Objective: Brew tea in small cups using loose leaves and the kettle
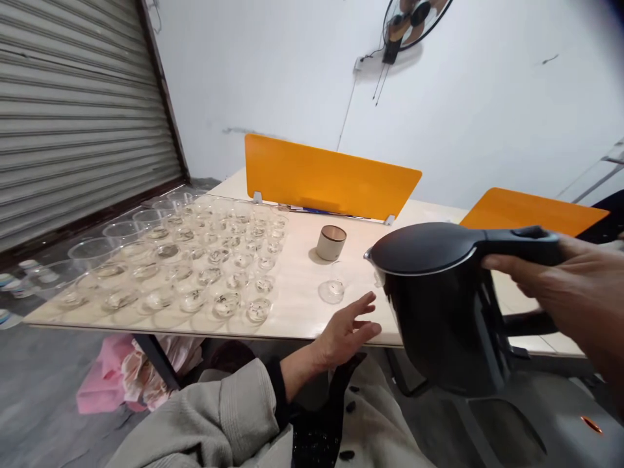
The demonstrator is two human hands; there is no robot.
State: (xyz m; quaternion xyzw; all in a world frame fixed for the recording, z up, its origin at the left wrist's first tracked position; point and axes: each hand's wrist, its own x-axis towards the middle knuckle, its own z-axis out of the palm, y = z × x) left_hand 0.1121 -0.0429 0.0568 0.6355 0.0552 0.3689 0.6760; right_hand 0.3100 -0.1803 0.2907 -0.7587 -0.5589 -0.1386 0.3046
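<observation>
While the right hand (580, 279) grips the black kettle (439, 325) | left hand (344, 335) loosely spread near a clear cup (332, 292)

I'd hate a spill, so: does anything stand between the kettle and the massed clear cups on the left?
Yes: in this view, a lone clear cup and, behind it, a beige cup stand between the kettle, gripped by the right hand, and the massed clear cups. The open left hand is there too.
</observation>
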